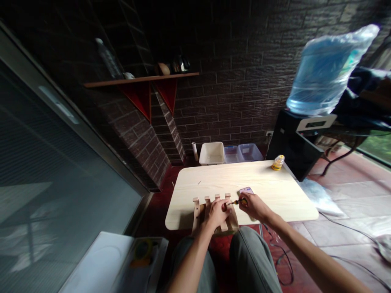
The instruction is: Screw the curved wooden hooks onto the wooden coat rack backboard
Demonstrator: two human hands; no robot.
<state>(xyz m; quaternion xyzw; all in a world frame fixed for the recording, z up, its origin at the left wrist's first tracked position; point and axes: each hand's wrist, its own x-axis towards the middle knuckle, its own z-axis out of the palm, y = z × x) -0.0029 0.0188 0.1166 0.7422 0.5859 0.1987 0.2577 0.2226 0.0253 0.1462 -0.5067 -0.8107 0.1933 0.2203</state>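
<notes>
A slatted wooden piece (197, 215) with several hooked ends rests at the near edge of the pale table (259, 175). My left hand (217, 212) lies over its slats, fingers curled and pressed near the right side of the wood; what they may pinch is too small to make out. In my right hand (252, 204) is a small yellow and black screwdriver (243, 201), its tip pointing left to the wood beside my left fingers. A phone (246, 190) lies on the table just behind my right hand, partly covered by it.
A small thin item (199, 182) lies on the table's left part. At the back right corner stands a yellow-based clear bottle (277, 162). Bins (211, 153) sit behind the table, a water dispenser (293, 142) behind right. Cables run over the floor at right.
</notes>
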